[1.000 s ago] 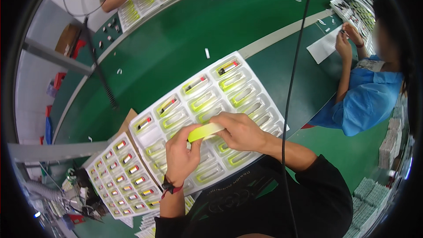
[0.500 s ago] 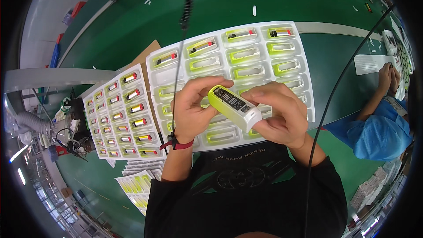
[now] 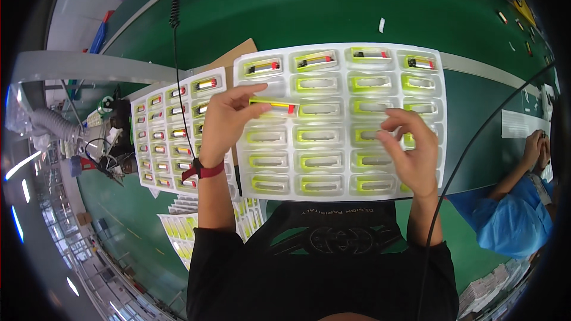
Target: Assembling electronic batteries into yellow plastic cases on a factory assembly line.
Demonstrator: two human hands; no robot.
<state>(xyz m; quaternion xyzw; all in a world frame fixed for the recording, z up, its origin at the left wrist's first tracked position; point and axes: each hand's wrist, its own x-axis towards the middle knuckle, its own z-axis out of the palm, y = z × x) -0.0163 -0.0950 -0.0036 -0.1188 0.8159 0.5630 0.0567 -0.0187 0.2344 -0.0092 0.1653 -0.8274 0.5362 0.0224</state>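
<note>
Two hands work here: the left hand pinches a yellow stick over the white tray, seemingly going into an empty slot, while the right hand hovers open.

Factory assembly line: long green workbench, moulded part trays, co-worker alongside.

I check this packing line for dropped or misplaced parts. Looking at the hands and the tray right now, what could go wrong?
The left hand pinches the yellow-green item only at one end, above the white blister tray, so it might slip or seat crooked in a pocket. The right hand hovers over the tray without visibly steadying it, and the tray's near edge seems to reach the table edge, so a push could shift it. The hanging black cable runs beside the left wrist and might snag.
</note>
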